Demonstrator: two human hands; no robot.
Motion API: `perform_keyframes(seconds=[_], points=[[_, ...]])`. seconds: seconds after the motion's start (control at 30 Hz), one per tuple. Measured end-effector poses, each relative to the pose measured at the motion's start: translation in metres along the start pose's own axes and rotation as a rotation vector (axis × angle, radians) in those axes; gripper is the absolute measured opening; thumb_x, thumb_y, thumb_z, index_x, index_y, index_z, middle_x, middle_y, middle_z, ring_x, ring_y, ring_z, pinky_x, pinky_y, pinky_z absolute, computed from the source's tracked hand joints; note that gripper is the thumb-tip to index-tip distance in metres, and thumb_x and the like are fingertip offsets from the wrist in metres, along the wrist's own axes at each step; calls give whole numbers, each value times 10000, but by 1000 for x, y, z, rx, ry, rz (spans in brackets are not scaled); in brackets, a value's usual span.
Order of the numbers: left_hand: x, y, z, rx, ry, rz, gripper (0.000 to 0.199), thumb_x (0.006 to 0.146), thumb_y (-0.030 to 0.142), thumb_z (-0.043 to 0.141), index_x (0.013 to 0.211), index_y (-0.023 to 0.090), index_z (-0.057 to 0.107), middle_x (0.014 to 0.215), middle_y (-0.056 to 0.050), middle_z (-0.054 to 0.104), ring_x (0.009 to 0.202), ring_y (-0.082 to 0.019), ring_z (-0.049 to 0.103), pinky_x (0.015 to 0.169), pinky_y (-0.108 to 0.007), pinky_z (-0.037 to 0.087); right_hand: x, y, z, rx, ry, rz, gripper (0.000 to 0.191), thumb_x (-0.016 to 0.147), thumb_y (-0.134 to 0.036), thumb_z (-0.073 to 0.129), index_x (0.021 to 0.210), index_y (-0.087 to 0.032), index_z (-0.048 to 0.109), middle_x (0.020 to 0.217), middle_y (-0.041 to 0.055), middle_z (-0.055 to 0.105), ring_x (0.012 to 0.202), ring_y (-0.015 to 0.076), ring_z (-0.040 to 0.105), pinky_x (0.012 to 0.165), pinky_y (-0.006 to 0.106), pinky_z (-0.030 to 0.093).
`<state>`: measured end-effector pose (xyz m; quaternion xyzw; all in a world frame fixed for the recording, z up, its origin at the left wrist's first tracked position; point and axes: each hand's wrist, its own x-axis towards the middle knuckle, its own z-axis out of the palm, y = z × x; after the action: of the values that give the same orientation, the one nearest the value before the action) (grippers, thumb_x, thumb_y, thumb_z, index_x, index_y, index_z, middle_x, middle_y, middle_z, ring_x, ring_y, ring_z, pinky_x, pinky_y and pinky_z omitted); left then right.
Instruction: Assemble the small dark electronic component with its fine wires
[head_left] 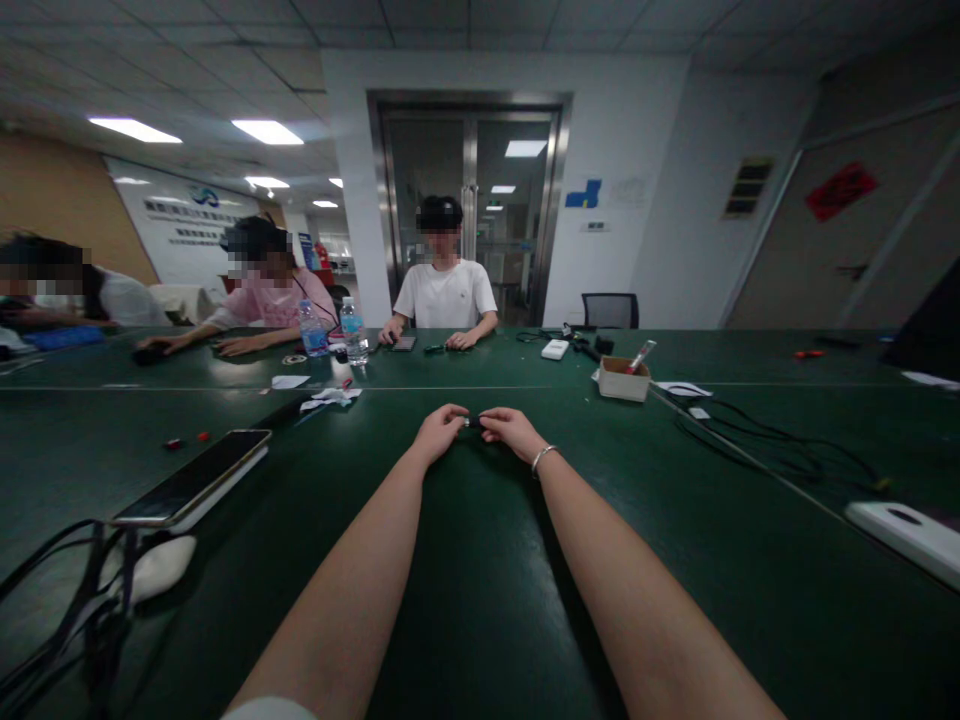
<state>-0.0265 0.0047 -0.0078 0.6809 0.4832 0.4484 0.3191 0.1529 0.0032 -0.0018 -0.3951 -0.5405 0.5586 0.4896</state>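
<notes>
A small dark object (473,422) sits between the two hands, over the middle of the tabletop (480,580); whether it touches the surface I cannot tell. Its long axis runs roughly left to right, from one hand to the other, with a paler bit toward its left end; its exact shape is too small to make out. The fingers of the left hand (439,437) are clamped on its left end, those of the right hand (514,434) pinch its right end, and a bracelet (543,460) circles the right wrist. Beyond, to the right, stands an open box (624,383); nearer on the left lies a phone (199,478), and across the tabletop sits a person in a white top (445,292)
</notes>
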Motion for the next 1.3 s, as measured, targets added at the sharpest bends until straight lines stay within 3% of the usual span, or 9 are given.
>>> perform_keyframes(seconds=[0.1,0.2,0.3,0.47,0.93,1.03,1.13,1.3], points=[[0,0,1,-9,-43,-8,302,818,365,472,974,168,639,696,-16,600,629,-132,546,641,-254,438,0,0,0,-5,5,-6,93,742,-58,668,827,-90,649,648,20,660,500,69,603,487,150,518],[0,0,1,3,-34,-17,321,827,399,457,970,179,641,755,-22,614,629,-126,542,650,-256,440,-1,0,0,-8,10,-7,88,746,-56,661,825,-95,650,647,19,659,504,69,602,489,151,519],[2,-2,1,-39,12,-8,301,780,295,516,1038,185,624,882,-34,617,672,-119,549,671,-250,442,-1,-1,0,-8,13,6,93,756,-47,647,838,-91,651,638,22,657,494,71,598,487,155,518],[2,-3,0,-47,29,17,346,694,171,573,1035,170,630,843,-30,597,683,-117,543,682,-249,438,-1,-2,1,0,11,15,93,768,-35,631,846,-82,647,644,29,659,494,71,604,491,151,519],[0,-1,2,-68,-19,0,292,822,339,480,1001,153,616,675,-18,592,629,-133,556,602,-243,433,-2,-3,1,-2,8,4,91,756,-39,647,829,-93,653,641,22,658,501,70,605,491,148,520],[0,0,2,-28,1,-6,303,835,371,461,979,167,632,733,-26,614,603,-120,541,608,-245,434,-1,-2,0,-3,2,-5,95,750,-55,661,836,-94,655,659,26,664,500,67,599,491,150,521],[0,1,1,-29,23,-9,267,796,306,509,992,181,639,835,-30,629,616,-110,541,642,-248,443,0,0,0,-6,0,0,97,757,-58,653,847,-92,652,642,23,658,498,69,600,494,154,521],[2,-3,1,-37,36,9,325,709,182,562,1027,183,632,778,-9,594,629,-111,537,665,-247,442,0,0,-1,-8,2,-5,100,759,-58,648,854,-88,644,629,19,655,496,72,603,499,159,520]])
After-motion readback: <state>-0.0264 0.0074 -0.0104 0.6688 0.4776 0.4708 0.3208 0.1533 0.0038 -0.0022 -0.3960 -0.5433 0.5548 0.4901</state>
